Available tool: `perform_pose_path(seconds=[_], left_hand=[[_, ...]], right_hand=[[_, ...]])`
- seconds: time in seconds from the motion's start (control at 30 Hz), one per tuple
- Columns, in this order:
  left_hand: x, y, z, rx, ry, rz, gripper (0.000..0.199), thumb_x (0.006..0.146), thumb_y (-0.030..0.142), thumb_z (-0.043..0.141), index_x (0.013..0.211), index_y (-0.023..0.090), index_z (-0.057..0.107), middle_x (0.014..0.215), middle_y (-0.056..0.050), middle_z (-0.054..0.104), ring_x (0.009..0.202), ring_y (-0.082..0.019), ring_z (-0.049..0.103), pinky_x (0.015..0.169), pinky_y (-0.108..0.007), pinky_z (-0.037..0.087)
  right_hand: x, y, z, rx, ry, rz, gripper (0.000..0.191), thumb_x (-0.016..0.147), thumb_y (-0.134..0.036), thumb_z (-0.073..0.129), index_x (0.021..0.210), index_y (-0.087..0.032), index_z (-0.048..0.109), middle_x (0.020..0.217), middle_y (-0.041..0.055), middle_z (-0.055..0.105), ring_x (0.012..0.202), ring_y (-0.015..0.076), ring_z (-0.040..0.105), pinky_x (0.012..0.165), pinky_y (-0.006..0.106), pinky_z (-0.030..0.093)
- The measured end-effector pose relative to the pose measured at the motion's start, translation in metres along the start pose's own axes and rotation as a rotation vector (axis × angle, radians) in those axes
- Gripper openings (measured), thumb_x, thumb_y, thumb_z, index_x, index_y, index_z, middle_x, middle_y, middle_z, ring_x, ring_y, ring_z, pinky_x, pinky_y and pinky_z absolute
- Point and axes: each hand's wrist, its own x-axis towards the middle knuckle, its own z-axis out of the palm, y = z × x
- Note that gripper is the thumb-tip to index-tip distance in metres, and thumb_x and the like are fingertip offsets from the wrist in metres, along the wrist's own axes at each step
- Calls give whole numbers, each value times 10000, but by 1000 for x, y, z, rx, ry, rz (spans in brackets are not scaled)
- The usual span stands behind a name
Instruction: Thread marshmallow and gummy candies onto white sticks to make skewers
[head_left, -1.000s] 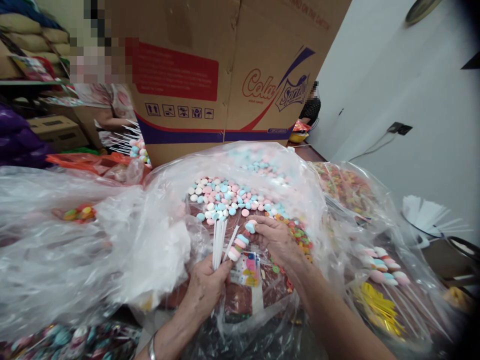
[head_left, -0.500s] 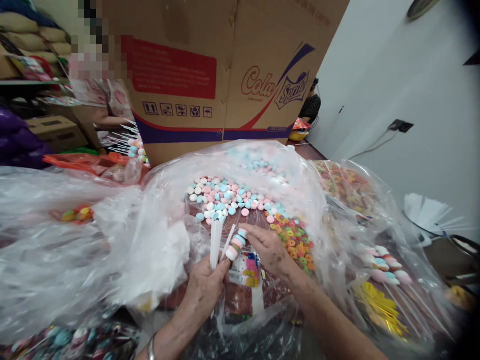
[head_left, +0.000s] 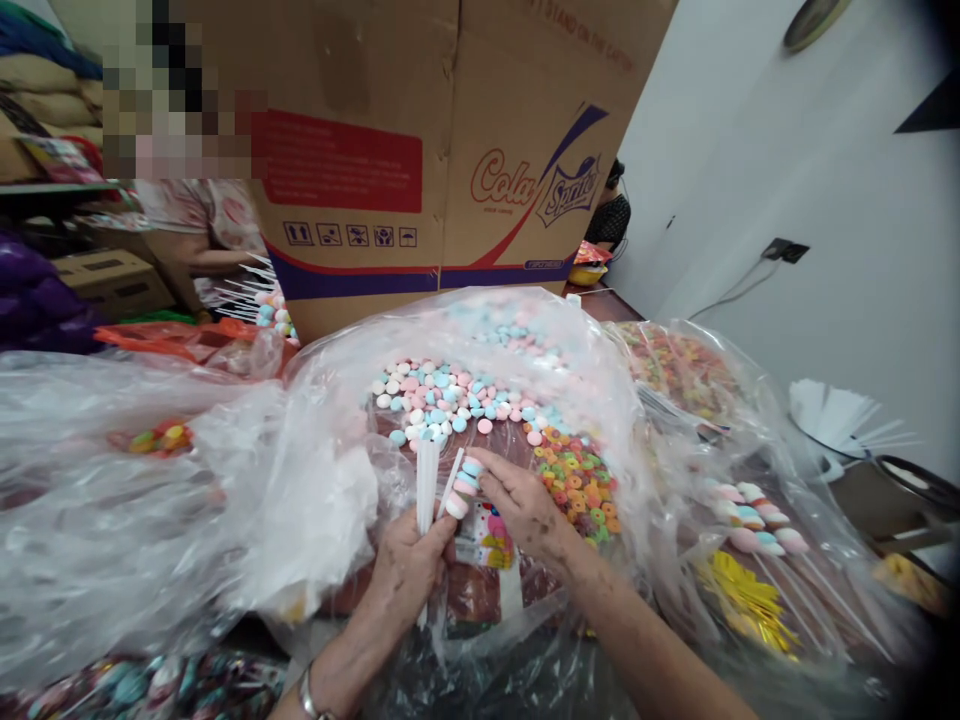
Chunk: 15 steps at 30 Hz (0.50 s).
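- Striped stack of round pink, blue and white candies (head_left: pixel 463 488) sits at the centre of the frame, several pieces already lined up.
- Left hand (head_left: pixel 411 560) clasps slim white sticks (head_left: pixel 426 482), their visible tops bare.
- Right hand (head_left: pixel 517 508) has fingertips at the stack's upper end; gripping or merely touching, I cannot tell.
- Finished-looking candy sticks (head_left: pixel 756 518) lie lower right; many loose pastel candies (head_left: pixel 429 397) remain unthreaded above centre.

Softly lit, fairly bright; glares off plastic (head_left: pixel 150 560); goes black at R edge; stretched, blurry twd corners; pixelated top L.
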Motion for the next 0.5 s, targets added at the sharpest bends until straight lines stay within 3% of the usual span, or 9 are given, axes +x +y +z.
perform_pose_path(seconds=[0.17,0.37,0.5], left_hand=[[-2,1,-2,2,-23,38,416,772,532,679,568,182,588,356,42,491,291,-93,394,329,-198,279],[-6,-1,-5,-14,-45,-15,439,728,558,743,591,151,648,372,19,540,329,-103,453,350,-192,341],[-3,1,-2,-156,11,-155,405,575,498,868,691,155,686,495,4,661,386,-132,540,371,-217,456]], right_hand=[[-5,-1,12,277,116,114,625,905,-335,586,1496,-207,426,1270,63,667,1129,222,654,1019,369,505],[-6,-16,26,426,173,185,679,828,-305,645,1461,-240,409,1183,36,682,992,198,678,906,330,544],[2,-23,24,491,213,187,638,761,-286,700,1359,-280,479,1079,-1,714,963,222,683,876,364,556]])
